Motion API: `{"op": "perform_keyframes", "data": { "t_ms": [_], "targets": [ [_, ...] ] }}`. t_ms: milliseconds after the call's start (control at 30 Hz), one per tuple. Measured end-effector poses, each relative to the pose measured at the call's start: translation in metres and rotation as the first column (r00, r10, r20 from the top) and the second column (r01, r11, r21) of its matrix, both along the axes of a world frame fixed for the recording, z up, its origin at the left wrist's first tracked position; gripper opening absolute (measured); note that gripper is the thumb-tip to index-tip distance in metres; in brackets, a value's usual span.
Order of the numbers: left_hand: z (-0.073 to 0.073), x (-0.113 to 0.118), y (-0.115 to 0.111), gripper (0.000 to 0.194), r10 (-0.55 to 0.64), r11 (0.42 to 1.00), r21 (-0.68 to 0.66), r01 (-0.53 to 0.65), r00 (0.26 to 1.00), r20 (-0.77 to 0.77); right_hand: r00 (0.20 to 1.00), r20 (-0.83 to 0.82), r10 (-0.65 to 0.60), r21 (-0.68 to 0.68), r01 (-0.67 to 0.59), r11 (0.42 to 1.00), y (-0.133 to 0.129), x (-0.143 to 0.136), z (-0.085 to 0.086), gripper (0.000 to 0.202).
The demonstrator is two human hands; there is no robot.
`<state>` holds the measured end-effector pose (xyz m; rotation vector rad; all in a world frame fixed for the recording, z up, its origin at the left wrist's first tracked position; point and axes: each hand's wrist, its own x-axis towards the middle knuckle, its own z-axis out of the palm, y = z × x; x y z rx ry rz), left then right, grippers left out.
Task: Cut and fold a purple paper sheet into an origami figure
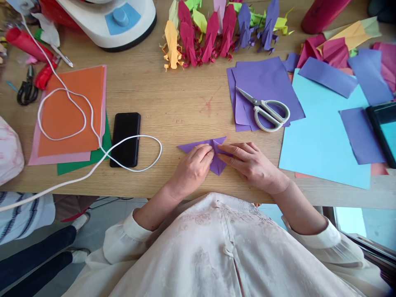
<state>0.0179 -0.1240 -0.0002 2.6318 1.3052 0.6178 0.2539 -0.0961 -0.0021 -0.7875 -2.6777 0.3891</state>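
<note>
A folded piece of purple origami paper [219, 166] lies near the table's front edge, with a pointed corner to the left and another towards me. My left hand [195, 165] is closed on its left part, fingertips together near the centre crease. From the right, my right hand [252, 163] grips the right side, its fingers pressed along the upper flap. Both thumbs are mostly hidden. Beyond my right hand, grey-handled scissors [269, 111] rest on a stack of purple sheets [262, 74].
Folded paper figures [212, 37] stand in rows at the back. A phone [125, 138] and white cable [151, 165] lie left, beside orange sheets [74, 115]. Light-blue paper [321, 140] is on the right. A white machine [123, 24] stands behind; a person's legs [37, 260] show lower left.
</note>
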Motion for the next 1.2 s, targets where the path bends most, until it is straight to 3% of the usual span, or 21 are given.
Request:
{"op": "perform_keyframes", "data": {
  "t_ms": [300, 567, 800, 1200],
  "targets": [
    [-0.001, -0.001, -0.01, 0.035, 0.017, 1.0, -0.02, -0.016, 0.999, 0.042, 1.0, -0.009, -0.008, -0.015, 0.008, 1.0, -0.001, -0.001, 0.003, 0.051],
    [-0.006, -0.011, -0.014, 0.032, -0.081, 0.996, -0.018, 0.082, 0.995, 0.062, 1.0, -0.018, -0.008, 0.006, 0.009, 1.0, -0.001, -0.002, 0.003, 0.053],
    [-0.003, -0.019, -0.013, 0.047, -0.185, 0.98, -0.076, 0.184, 0.983, 0.002, 1.0, -0.024, -0.014, -0.012, 0.013, 1.0, 0.0, -0.001, 0.002, 0.056],
    [0.0, -0.024, -0.012, 0.053, -0.25, 0.967, -0.075, 0.245, 0.965, -0.073, 1.0, -0.013, -0.009, 0.005, 0.009, 1.0, -0.001, -0.001, 0.004, 0.052]
  ]
}}
